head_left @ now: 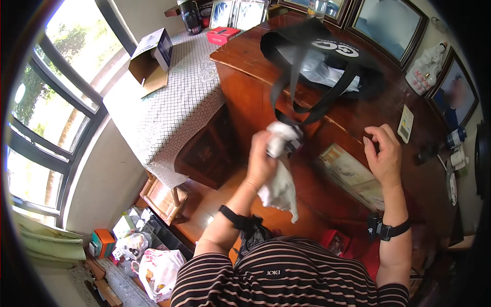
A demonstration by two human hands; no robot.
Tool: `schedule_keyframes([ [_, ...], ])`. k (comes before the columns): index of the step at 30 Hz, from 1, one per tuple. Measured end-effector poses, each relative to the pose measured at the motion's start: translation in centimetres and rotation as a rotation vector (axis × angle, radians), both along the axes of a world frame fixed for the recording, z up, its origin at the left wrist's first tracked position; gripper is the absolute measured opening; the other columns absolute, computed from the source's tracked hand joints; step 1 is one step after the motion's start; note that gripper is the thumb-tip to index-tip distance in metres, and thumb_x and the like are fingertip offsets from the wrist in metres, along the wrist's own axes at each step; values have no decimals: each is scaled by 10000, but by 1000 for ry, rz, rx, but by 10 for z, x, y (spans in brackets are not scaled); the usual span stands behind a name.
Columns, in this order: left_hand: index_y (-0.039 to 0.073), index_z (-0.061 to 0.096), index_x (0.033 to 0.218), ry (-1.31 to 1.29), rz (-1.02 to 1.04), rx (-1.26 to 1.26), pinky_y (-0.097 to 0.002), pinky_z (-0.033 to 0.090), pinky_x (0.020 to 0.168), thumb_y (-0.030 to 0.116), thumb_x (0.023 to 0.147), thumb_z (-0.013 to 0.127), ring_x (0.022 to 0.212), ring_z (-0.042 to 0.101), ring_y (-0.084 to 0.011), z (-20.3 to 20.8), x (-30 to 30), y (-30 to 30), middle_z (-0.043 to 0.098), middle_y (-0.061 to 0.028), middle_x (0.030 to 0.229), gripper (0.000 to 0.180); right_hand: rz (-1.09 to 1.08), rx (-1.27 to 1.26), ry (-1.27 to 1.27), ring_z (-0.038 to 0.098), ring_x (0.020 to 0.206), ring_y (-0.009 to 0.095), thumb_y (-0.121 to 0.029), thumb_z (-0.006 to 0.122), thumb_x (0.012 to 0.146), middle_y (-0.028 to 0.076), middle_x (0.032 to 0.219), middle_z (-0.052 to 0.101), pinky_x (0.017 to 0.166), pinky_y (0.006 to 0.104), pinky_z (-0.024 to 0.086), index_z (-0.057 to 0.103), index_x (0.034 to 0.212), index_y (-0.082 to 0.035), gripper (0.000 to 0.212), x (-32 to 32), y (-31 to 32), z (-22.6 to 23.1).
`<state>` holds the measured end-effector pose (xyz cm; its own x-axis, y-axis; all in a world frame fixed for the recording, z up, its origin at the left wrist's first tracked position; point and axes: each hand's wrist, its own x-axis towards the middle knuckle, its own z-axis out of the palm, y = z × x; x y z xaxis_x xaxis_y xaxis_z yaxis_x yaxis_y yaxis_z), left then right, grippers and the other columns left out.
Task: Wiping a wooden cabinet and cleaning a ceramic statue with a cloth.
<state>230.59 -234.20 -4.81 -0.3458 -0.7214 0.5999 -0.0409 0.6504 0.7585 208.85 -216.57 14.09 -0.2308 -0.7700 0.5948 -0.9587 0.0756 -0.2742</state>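
Observation:
My left hand is closed round a crumpled white cloth, whose loose end hangs down over the floor. A dark patch shows at the top of the bunched cloth, blurred, so I cannot tell whether it is part of it. Just beyond hang the straps of a black tote bag, which lies on the reddish-brown wooden cabinet with pale, shiny material in its mouth. My right hand is held over the cabinet's front, fingers curved and apart from the thumb, holding nothing. A pale remote control lies beyond it.
A lower table with a patterned cover stands left, bearing an open cardboard box and a red box. Framed pictures and a white figurine line the cabinet's back. Plastic bags sit on the floor, lower left.

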Motion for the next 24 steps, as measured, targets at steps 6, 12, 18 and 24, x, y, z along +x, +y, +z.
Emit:
schedule_keyframes([
  [6,-2,373,1403,263,234,37,-352,391,1027,9,904,528,1170,525,-258,83,5,-114,545,-155,1259,523,-66,33,-5,563,665,231,-22,685,779,81,790,546,596,336,463,633,951,-45,181,4,-8,3],
  [12,-2,356,1359,331,475,-152,-378,315,1068,-71,798,530,1162,455,-302,28,-53,-149,446,-169,1233,592,-116,99,-4,539,660,216,12,671,766,83,791,534,596,323,449,632,955,-43,200,3,-15,1],
  [18,-36,295,1389,198,466,326,-379,323,1076,-45,813,525,1207,459,-322,-104,-50,-142,428,-202,1300,621,-197,151,53,532,638,219,52,591,803,101,788,516,601,310,440,630,972,-21,188,4,-14,4],
  [24,-101,248,1419,-82,288,717,-396,310,1106,65,833,562,1276,430,-379,-221,-9,-160,415,-290,1356,685,-187,116,73,562,663,242,52,584,822,113,803,537,613,306,454,631,967,-15,166,4,-22,1],
])
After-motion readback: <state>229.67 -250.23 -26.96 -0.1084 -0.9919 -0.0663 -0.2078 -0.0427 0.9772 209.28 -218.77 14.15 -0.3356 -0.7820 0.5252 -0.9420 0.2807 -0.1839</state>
